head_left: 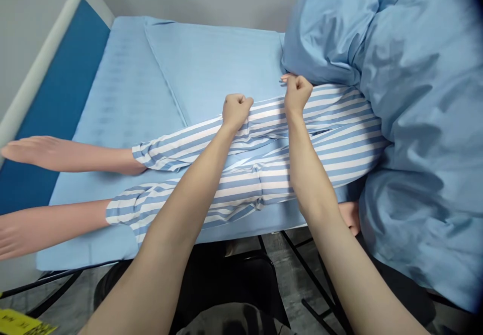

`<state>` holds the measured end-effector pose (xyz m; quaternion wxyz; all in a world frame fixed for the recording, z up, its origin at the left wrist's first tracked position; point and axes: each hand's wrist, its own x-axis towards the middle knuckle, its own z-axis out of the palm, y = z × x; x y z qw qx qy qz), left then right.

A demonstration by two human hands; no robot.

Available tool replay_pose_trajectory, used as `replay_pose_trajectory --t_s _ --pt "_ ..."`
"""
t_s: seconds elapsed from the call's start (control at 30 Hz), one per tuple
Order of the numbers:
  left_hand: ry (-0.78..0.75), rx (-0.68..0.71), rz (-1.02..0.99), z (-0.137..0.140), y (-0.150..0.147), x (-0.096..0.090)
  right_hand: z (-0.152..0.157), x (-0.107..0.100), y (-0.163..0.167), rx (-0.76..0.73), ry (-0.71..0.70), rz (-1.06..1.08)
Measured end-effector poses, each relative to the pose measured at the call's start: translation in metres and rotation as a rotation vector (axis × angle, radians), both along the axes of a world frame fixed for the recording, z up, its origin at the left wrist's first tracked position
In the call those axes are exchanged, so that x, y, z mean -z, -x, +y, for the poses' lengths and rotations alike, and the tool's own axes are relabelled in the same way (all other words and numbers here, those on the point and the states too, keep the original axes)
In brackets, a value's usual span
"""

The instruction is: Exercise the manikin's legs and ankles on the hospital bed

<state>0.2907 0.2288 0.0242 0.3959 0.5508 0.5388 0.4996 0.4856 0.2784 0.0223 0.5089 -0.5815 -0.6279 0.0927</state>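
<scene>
A manikin in blue-and-white striped trousers (332, 149) lies on the bed, its legs stretched toward the left. My left hand (237, 110) is closed in a fist at the far leg, around the knee, with nothing seen in it. Farther up the same leg, over the thigh, my right hand (298, 94) is also a closed fist and looks bare of any object. Whether the fists press on the cloth or hover just above it, I cannot tell. Just behind my right fist show the fingertips of a manikin hand (286, 77).
A bunched blue quilt (415, 98) covers the manikin's upper part at right. Its other hand (350, 217) pokes out at the near edge. The bed's footboard (56, 93) stands at left, over a blue sheet (211, 58). A black chair (241, 279) is below, and a yellow tag (22, 322) lower left.
</scene>
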Motion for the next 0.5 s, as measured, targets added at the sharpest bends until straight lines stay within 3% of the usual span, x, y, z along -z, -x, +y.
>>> replay_pose_trajectory --t_s 0.1,0.2,0.5 --pt "0.046 0.081 -0.054 -0.006 0.01 -0.007 -0.006 0.01 0.004 0.11 -0.018 -0.098" --pt "0.12 0.104 -0.115 -0.027 0.041 -0.016 -0.012 0.01 0.014 0.171 -0.039 -0.114" --pt "0.144 -0.119 0.037 -0.151 0.205 -0.035 -0.036 -0.016 0.027 0.224 0.019 -0.056"
